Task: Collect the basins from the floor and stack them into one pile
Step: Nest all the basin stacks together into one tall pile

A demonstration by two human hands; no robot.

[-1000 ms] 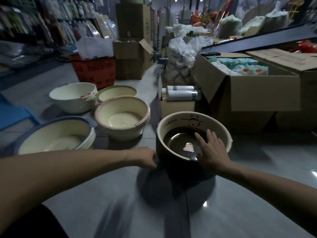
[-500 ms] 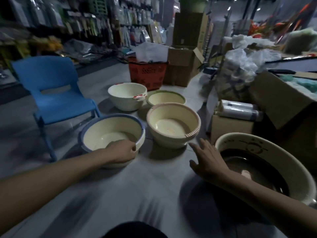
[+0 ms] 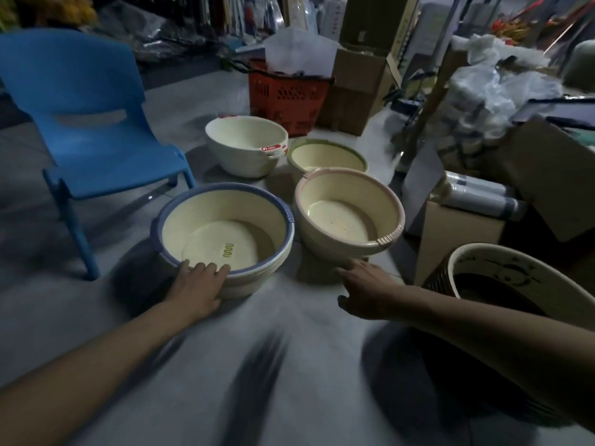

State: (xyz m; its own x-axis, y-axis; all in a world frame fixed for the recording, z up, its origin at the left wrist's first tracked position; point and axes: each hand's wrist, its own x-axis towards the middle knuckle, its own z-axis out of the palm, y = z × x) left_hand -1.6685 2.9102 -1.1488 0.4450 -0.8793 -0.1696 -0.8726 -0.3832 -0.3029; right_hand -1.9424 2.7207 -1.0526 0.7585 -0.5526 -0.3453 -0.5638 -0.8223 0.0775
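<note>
Several basins stand on the grey floor. A blue-rimmed cream basin [image 3: 225, 233] is nearest; my left hand [image 3: 198, 286] grips its near rim, fingers curled over the edge. Right of it is a pink-rimmed cream basin [image 3: 349, 217]. My right hand [image 3: 363, 289] hovers just in front of its base with fingers stretched out, holding nothing. Behind stand a white basin [image 3: 246, 146] with a red label and a green-rimmed basin [image 3: 326, 156]. A dark brown panda basin [image 3: 521, 284] sits at the right, behind my right forearm.
A blue plastic chair [image 3: 87, 123] stands at the left. A red shopping basket [image 3: 286, 94] and cardboard boxes [image 3: 357, 88] are behind the basins. At the right are more boxes [image 3: 457, 236], wrapped rolls [image 3: 479, 194] and plastic bags.
My view swung left from the brown basin. My left hand went from beside the brown basin to the blue-rimmed basin's rim. My right hand left the brown basin and reached toward the pink-rimmed one.
</note>
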